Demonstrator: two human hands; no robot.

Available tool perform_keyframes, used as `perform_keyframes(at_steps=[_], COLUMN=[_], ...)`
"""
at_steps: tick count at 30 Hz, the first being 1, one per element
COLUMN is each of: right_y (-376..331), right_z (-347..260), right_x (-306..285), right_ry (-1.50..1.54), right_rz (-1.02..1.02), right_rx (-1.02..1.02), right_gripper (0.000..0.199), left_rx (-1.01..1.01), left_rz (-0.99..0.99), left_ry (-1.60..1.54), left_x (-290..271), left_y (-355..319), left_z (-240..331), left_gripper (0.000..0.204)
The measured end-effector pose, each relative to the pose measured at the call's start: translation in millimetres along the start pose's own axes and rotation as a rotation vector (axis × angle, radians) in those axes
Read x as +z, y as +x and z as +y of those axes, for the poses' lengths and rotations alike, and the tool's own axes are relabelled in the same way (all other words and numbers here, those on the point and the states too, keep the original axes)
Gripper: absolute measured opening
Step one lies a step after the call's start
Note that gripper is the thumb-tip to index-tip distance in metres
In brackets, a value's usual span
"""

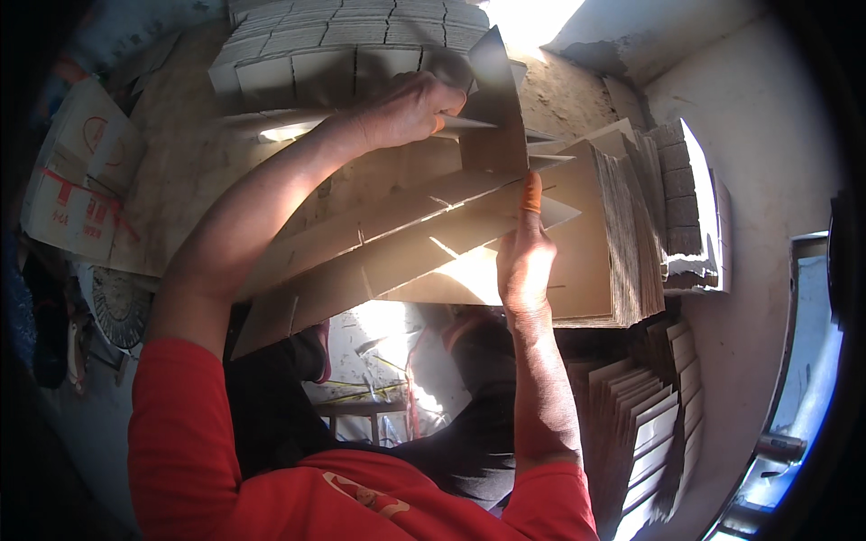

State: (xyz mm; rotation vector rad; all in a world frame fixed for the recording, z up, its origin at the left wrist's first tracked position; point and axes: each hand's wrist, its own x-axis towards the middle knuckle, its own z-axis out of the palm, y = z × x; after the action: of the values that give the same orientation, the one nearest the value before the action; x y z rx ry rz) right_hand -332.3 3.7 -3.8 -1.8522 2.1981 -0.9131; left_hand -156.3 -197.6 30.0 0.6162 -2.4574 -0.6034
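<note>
My left hand (417,110) reaches across to the far side with curled fingers, closed on a slotted cardboard strip whose pointed end shows past the fingertips. My right hand (527,261) grips an upright crosswise cardboard strip (499,108) at its near end, an orange finger cover on the raised digit. Long slotted cardboard strips (361,261) stand on edge, running from the crosswise strip toward my left forearm. Short slots are cut along their edges. The strips meet the crosswise piece at its near part; my right hand hides some of that joint.
A stack of flat cardboard sheets (622,243) stands right of my right hand, with bundled pieces (686,194) beyond. More bundles (352,68) lie at the back of the wooden table (176,135). A printed carton (81,180) is at left. More cardboard pieces (640,415) stand lower right.
</note>
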Motion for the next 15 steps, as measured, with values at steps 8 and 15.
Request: perform_keyframes(at_steps=[8, 15], right_y=[-1, -1], right_z=[4, -9], right_x=[7, -2], right_ry=[0.066, 0.052], right_rz=[0.211, 0.244], right_rx=[-0.163, -0.186], right_gripper=[0.074, 0.073], left_rx=[-0.194, -0.02], left_rz=[0.065, 0.352], left_ry=[-0.039, 0.81], left_x=[-43, 26], left_y=[45, 59], left_z=[-25, -102], left_gripper=[0.032, 0.035])
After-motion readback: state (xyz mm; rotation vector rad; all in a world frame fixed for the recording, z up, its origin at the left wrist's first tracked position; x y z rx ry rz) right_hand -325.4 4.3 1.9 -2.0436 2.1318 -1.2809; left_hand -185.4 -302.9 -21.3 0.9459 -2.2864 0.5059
